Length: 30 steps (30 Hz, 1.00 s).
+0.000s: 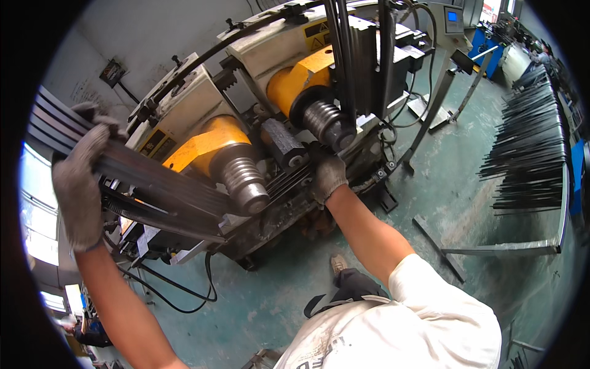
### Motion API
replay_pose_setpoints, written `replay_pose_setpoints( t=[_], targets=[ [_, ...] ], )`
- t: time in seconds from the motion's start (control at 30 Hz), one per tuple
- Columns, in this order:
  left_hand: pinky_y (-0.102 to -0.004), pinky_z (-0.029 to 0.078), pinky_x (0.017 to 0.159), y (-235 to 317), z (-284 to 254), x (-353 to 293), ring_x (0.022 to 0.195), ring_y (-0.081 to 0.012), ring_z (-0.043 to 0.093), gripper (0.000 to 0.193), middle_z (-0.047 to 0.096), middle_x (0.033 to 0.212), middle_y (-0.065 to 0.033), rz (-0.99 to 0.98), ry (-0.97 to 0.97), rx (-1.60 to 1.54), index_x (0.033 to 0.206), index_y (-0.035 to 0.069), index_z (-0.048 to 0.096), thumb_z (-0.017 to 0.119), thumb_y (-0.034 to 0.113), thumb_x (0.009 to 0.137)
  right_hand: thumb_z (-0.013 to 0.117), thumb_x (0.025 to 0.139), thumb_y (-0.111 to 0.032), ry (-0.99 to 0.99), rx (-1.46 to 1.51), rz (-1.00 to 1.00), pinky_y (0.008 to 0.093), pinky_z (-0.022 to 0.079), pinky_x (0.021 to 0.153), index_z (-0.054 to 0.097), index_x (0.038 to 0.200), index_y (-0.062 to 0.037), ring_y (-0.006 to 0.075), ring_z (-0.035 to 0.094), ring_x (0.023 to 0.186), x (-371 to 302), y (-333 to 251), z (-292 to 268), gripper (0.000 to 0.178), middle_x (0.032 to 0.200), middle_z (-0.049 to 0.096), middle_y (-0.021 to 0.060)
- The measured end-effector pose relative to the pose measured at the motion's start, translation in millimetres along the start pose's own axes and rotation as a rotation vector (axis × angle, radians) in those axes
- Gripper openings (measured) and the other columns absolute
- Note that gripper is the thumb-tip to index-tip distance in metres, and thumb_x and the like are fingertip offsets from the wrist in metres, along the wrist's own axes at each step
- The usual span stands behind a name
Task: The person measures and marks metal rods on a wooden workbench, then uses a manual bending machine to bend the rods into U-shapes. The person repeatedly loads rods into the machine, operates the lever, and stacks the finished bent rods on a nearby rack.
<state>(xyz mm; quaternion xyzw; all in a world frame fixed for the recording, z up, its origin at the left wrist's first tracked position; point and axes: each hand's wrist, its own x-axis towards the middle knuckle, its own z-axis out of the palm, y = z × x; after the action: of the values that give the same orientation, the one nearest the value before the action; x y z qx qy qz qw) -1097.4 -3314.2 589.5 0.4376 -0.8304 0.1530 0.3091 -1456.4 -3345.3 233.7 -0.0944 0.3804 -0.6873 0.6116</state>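
My gloved left hand (86, 178) is closed around a bundle of long, flat metal bars (166, 184) at the left. The bundle slants down to the front of a bending machine, beside a grooved steel roller (244, 181) on a yellow mount (212, 141). My gloved right hand (330, 175) reaches low at the machine's middle, touching its front near some dark strips (286, 182); its fingers are mostly hidden in shadow. Just behind it are a dark block (283, 144) and a second grooved roller (326, 123) with a yellow mount (292, 83).
Upright dark bars (362, 58) stand at the machine's right. A control box (447, 21) with a lit screen is behind. A rack (510, 250) of thin dark rods (528, 147) stands at the right. Cables (184, 307) trail over the green floor (264, 295).
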Motion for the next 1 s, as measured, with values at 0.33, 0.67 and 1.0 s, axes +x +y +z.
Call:
replay_pose_setpoints(
  t=[0.33,0.67,1.0],
  targets=[
    [-0.0384,0.053,0.112,183,-24,-151,0.115,-0.0205,0.071,0.033,0.076,0.117,-0.0098,-0.735,0.153,-0.761,0.133,0.001,0.079,0.065,0.026,0.117,0.075,0.114,-0.037,0.295,-0.017,-0.229,0.0492,0.064,0.088,0.070,0.126,-0.0017,0.0306,0.078,0.095,-167,-47,-179,0.038,0.106,0.080,0.0148],
    [-0.0495,0.060,0.099,404,151,-322,0.113,-0.0312,0.074,0.033,0.079,0.119,-0.0198,-1.186,-0.276,-1.746,0.129,-0.004,0.076,0.061,0.022,0.115,0.073,0.115,-0.034,1.056,-0.758,-0.795,0.0364,0.055,0.058,0.073,0.104,-0.0054,0.0145,0.066,0.061,-416,-302,-494,0.030,0.076,0.069,0.0015],
    [-0.0613,0.053,0.120,631,325,-410,0.129,-0.0448,0.071,0.039,0.073,0.144,-0.0250,-1.838,-0.991,-2.138,0.140,-0.001,0.068,0.067,0.014,0.103,0.073,0.111,-0.032,1.275,-1.496,-0.833,0.0542,0.060,0.082,0.075,0.117,-0.0067,0.0455,0.078,0.093,-505,-554,-614,0.026,0.093,0.079,0.0223]
  ],
)
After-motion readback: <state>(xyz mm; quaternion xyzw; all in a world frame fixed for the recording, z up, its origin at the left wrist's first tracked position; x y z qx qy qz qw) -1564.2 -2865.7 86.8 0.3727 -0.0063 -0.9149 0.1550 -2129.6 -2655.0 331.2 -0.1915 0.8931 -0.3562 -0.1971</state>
